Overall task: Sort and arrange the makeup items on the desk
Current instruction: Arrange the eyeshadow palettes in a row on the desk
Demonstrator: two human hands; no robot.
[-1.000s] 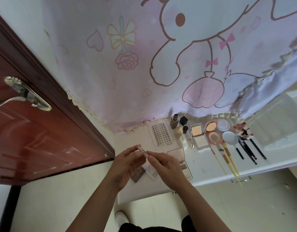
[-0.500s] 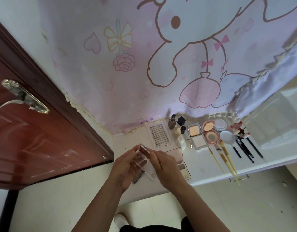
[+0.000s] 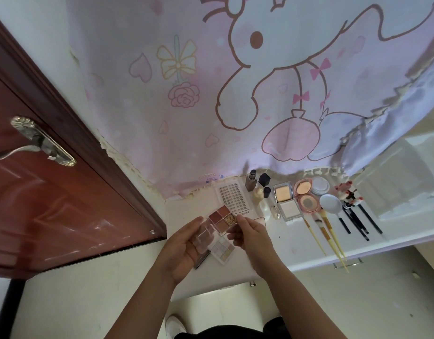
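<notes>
Swung open since 0.5 s ago, the eyeshadow palette [image 3: 221, 217] hangs over the bench [image 3: 296, 243], left hand [image 3: 184, 250] gripping its clear lid [image 3: 204, 237], right hand [image 3: 250, 237] pinching its base, half-hiding 2 palettes [image 3: 223, 249] beneath.

A small clear-cased eyeshadow palette [image 3: 219, 217] with four pink, brown and gold pans is held open at the centre of the frame, above the white desk [image 3: 296, 243]. Its transparent lid is gripped by the left hand [image 3: 184, 245], and its right edge is pinched by the right hand [image 3: 250, 233]. A pale shimmer palette [image 3: 222, 249] is seen lying on the desk just below the hands. To the right, a white sheet of false lashes [image 3: 234, 199], an open square silver compact [image 3: 284, 200], an open round pink compact [image 3: 305, 195], cream-handled brushes [image 3: 331, 233] and black pencils [image 3: 355, 221] are laid out in a row. The left of the frame is filled by a red-brown door [image 3: 52, 204], and the top by a pink cartoon curtain [image 3: 235, 94].
</notes>
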